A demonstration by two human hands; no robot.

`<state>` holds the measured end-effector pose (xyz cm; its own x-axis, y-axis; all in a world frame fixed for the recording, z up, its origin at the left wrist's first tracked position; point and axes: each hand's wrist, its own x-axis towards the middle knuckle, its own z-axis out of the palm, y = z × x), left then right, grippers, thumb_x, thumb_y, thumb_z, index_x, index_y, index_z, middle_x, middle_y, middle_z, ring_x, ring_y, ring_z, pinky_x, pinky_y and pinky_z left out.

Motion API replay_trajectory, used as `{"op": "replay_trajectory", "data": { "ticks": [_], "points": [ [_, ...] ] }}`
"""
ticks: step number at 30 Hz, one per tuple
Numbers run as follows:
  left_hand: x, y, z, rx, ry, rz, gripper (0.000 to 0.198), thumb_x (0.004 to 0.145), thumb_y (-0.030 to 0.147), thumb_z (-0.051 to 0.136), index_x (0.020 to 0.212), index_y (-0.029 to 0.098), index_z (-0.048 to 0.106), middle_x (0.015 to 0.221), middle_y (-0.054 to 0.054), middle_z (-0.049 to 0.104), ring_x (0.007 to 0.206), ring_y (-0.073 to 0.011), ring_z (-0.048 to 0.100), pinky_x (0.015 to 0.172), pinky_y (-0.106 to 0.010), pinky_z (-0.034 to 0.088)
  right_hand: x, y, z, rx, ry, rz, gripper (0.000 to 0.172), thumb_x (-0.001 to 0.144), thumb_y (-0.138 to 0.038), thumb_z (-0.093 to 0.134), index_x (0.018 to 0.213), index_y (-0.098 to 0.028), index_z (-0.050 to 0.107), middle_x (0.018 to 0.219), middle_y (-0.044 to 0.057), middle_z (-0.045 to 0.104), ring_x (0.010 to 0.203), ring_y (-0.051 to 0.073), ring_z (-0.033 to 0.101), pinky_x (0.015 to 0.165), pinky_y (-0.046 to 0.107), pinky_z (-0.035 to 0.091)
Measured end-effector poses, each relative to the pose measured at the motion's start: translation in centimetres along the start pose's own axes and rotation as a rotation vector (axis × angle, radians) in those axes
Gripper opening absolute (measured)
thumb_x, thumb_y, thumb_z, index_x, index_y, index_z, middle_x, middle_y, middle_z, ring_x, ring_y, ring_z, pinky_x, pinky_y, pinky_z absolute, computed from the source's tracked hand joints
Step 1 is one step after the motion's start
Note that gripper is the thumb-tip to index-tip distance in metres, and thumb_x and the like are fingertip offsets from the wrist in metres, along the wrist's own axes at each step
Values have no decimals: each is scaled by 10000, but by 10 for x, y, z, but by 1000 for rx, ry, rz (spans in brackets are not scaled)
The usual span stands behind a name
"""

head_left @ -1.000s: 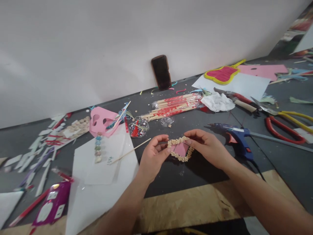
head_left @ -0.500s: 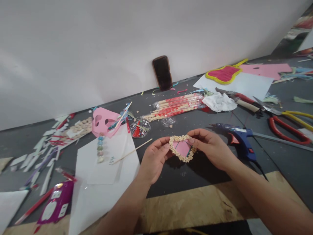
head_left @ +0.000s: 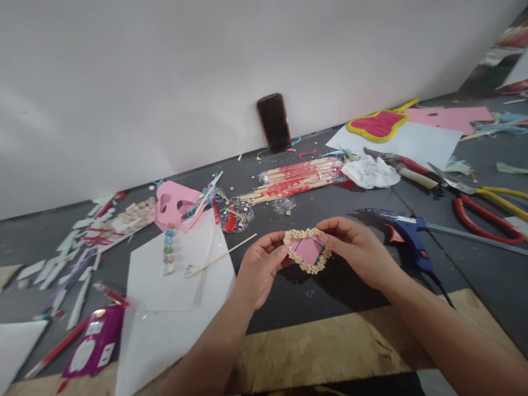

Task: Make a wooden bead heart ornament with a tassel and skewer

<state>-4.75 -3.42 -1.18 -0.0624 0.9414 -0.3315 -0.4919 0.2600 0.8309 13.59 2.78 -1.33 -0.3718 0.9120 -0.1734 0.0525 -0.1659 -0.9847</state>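
A small pink heart (head_left: 307,250) edged with pale beads is held up between both my hands over the dark table (head_left: 313,297). My left hand (head_left: 259,267) pinches its left edge with thumb and fingers. From the other side, my right hand (head_left: 357,250) grips the heart's upper right edge, fingers curled. A thin dark thread crosses the pink face. The heart is tilted toward me.
A blue glue gun (head_left: 402,234) lies just right of my right hand. Red-handled shears (head_left: 484,217), pliers (head_left: 398,165) and a white cloth (head_left: 369,171) sit farther right. A chopstick pack (head_left: 297,175), phone (head_left: 273,122), pink mask (head_left: 177,204), white sheets (head_left: 177,297) and scraps lie left and behind.
The heart has been raised slightly and tilted more upright toward me since a second ago. Both hands keep their hold; my view shifted slightly.
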Motion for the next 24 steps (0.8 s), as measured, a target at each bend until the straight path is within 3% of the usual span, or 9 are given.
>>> {"op": "replay_trajectory", "data": {
  "ticks": [24],
  "points": [
    [2, -2, 0, 25, 31, 15, 214, 747, 254, 706, 931, 155, 662, 884, -32, 692, 745, -112, 635, 691, -255, 556, -1, -1, 2, -42, -2, -33, 354, 730, -458, 684, 945, -187, 613, 881, 44, 660, 768, 160, 601, 702, 294, 498]
  ]
}}
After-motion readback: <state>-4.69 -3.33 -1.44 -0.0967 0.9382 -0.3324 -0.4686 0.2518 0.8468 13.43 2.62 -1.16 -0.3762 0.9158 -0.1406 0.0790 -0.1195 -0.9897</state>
